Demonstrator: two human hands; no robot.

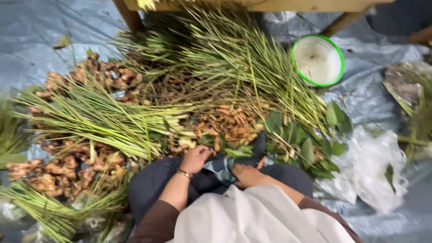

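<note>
Nearest, the person sits cross-legged in a pale top with brown sleeves, dark trousers under both forearms. The left hand (196, 158), a bracelet (183, 173) on its wrist, reaches forward with fingers curled down onto the near edge of the heap; whether they pinch anything cannot be told through the blur. The right hand (245, 174) lies lower, on the lap, fingers bent around a small dark patterned scrap (220, 167) that sits between the two hands, just left of the right fingertips and below the left ones.

Just beyond the left fingers lies a pile of orange roots (229, 123). A lemongrass bundle (103, 119) lies with its long axis across the view, its cut ends pointing right toward the left hand and its tips far left. Green leaves (306, 146) lie to the right of the roots. Knobbly ginger (54, 173) sits at the left, more of it farther back.

Farther off, a second lemongrass heap (234, 58) fans diagonally. Beyond it to the right stands a white bowl (317, 60) with a green rim on the grey tarp (27, 36), with a clear bag (373, 166) well to the right.
</note>
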